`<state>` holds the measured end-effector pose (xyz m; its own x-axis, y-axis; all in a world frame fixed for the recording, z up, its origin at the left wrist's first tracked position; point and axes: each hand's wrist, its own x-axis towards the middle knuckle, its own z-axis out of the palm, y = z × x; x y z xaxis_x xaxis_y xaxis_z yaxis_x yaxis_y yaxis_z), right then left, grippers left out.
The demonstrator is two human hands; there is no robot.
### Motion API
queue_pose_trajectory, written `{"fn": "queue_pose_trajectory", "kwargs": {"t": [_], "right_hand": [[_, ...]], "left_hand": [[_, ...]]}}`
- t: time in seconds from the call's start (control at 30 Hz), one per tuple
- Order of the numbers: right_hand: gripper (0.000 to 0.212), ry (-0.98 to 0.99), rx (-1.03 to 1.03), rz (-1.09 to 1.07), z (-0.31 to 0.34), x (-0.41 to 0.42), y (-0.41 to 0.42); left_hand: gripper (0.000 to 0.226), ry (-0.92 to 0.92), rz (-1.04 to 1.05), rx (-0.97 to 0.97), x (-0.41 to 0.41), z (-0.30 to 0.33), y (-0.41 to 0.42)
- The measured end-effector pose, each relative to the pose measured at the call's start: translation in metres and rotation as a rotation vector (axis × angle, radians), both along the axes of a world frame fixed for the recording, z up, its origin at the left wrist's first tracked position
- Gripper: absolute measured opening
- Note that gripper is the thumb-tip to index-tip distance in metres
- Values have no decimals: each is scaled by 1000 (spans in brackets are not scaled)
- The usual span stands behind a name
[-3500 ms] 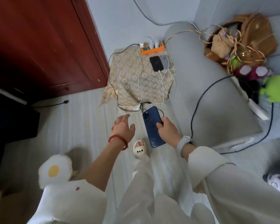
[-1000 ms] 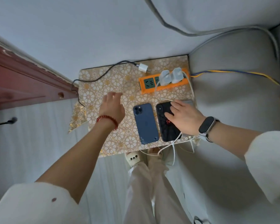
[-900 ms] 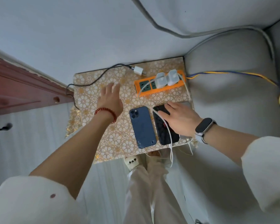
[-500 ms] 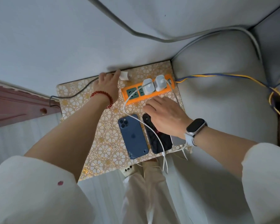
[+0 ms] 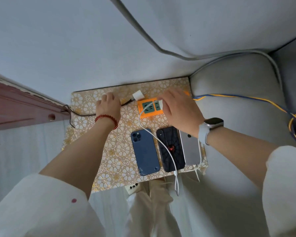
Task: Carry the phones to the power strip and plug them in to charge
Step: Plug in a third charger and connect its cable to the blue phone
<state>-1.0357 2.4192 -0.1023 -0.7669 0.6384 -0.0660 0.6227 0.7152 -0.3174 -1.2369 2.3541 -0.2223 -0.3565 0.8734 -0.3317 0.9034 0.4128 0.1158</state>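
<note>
Three phones lie side by side, backs up, on a gold floral-covered table (image 5: 113, 161): a blue phone (image 5: 145, 151), a black phone (image 5: 169, 142) with a red spider, and a silver phone (image 5: 190, 149). Behind them sits the orange power strip (image 5: 148, 109). My right hand (image 5: 179, 110) covers the strip's right half, fingers pinched on a white charger plug (image 5: 161, 103). Its white cable (image 5: 167, 151) runs over the black phone and off the front edge. My left hand (image 5: 108, 105) is closed on a black cable (image 5: 125, 103) ending in a loose white adapter (image 5: 138, 95).
A grey sofa arm (image 5: 237, 103) presses against the table's right side, with blue and yellow wires (image 5: 243, 97) across it. A red wooden door (image 5: 15, 103) stands at the left and the grey wall is behind. My legs and a white slipper (image 5: 132, 186) are below the table's front edge.
My right hand left the black phone and moved back to the white plug on the strip. My left hand reached to the table's back and closed on the black cable.
</note>
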Motion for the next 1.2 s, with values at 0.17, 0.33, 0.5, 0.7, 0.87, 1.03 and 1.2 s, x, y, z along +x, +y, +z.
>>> {"fn": "queue_pose_trajectory", "kwargs": {"t": [0.17,0.33,0.5,0.7,0.87,1.03,1.2], "right_hand": [[23,15,-154,-133,-5,-19,14],[32,-183,-311,-61,-9,-27,21],[58,-263,-337,135,-9,-34,31],[51,-189,-539,242,-14,-46,27],[25,-149,-535,260,-11,-41,35],[34,-176,-438,290,-8,-39,52],[41,-119,-524,153,-21,-30,69]], "left_hand": [[31,-160,97,-50,-2,1,-12],[18,-237,209,15,8,11,-20],[18,-395,322,360,12,54,-36],[16,-471,294,550,31,98,-44],[17,-458,319,587,46,107,-35],[17,-417,339,592,50,108,-28],[21,-398,402,450,41,95,-44]]}}
